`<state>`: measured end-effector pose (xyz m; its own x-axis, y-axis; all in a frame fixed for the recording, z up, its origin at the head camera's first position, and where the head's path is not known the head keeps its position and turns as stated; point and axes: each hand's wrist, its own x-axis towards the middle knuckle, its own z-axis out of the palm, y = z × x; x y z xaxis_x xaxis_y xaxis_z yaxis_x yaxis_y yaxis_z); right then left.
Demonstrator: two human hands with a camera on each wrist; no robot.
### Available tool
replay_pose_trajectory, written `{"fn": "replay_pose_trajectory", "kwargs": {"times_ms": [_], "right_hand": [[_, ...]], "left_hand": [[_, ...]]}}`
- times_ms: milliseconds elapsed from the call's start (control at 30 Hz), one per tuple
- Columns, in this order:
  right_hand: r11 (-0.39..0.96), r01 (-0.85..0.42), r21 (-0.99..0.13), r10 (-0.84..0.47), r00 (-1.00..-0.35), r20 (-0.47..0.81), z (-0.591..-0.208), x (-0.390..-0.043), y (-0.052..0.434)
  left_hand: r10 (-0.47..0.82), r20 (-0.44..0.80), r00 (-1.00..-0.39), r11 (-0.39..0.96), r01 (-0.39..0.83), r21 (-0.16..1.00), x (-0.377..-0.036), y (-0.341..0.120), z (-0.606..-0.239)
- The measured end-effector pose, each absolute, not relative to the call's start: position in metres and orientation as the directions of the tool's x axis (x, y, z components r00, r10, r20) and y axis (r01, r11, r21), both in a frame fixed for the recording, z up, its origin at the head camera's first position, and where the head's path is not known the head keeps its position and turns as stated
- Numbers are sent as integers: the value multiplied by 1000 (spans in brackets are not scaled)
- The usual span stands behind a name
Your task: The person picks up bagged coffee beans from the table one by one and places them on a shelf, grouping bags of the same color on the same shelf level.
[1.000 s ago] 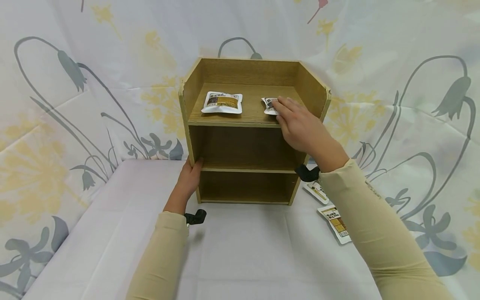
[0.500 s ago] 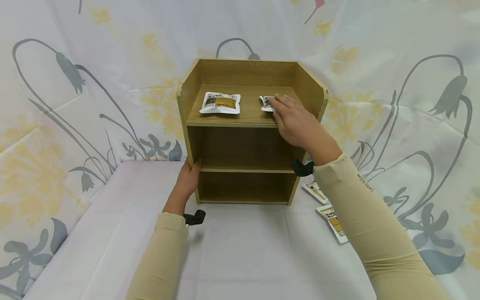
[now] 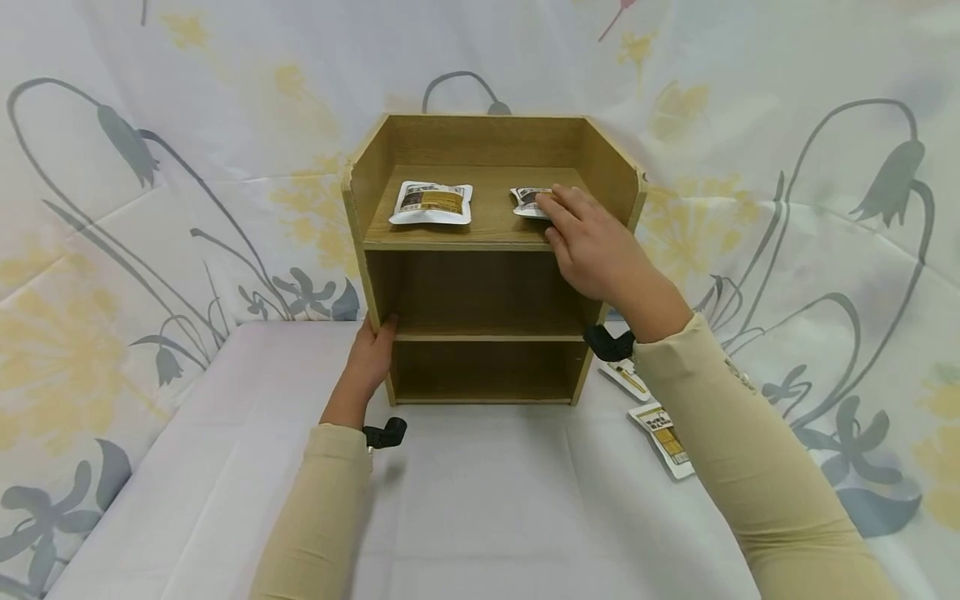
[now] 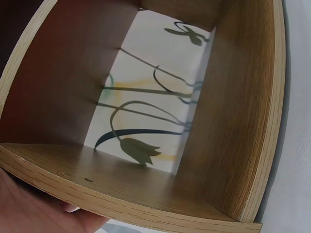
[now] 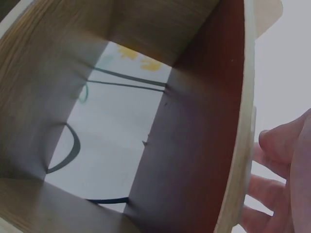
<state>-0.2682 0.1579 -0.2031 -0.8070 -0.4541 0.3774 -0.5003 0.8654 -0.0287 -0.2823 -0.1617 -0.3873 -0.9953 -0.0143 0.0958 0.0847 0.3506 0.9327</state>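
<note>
A wooden shelf unit (image 3: 491, 243) stands in the middle of the head view. My left hand (image 3: 370, 357) grips its left side panel, thumb at the front edge; the left wrist view shows this hand (image 4: 34, 206) at the panel's outer side. On the top board, a white pouch with a brown and yellow label (image 3: 431, 203) lies at the left. A second such pouch (image 3: 527, 202) lies at the right, partly hidden under the extended fingers of my right hand (image 3: 597, 246). The right wrist view shows the right hand (image 5: 277, 179) beside the board's edge.
Two more pouches lie on the white-covered table right of the shelf: one near its base (image 3: 628, 379) and one farther forward (image 3: 663, 439), partly behind the right sleeve (image 3: 738, 450). A flower-printed cloth (image 3: 247, 125) hangs close behind. The shelf's lower compartments are open to the front.
The right pouch sits slightly farther back from the top board's front edge, with the right hand still on it. The left hand keeps its grip. The head view has shifted a little.
</note>
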Motion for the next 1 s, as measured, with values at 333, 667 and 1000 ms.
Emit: {"fn": "replay_pose_trajectory", "kwargs": {"times_ms": [333,667,1000], "right_hand": [[819,-574,-18,-489,-714,501,-212,-250,165],[795,-607,-15,-494,-661,565,-225,-233,176],[764,-645,-4,-506,-604,616,-236,-217,187]], "left_hand": [[-7,69,-998,345,63,936,-280,-161,-384],[-2,69,-998,335,64,940,-280,-159,-385],[-7,62,-998,342,56,938,-282,-160,-388]]}}
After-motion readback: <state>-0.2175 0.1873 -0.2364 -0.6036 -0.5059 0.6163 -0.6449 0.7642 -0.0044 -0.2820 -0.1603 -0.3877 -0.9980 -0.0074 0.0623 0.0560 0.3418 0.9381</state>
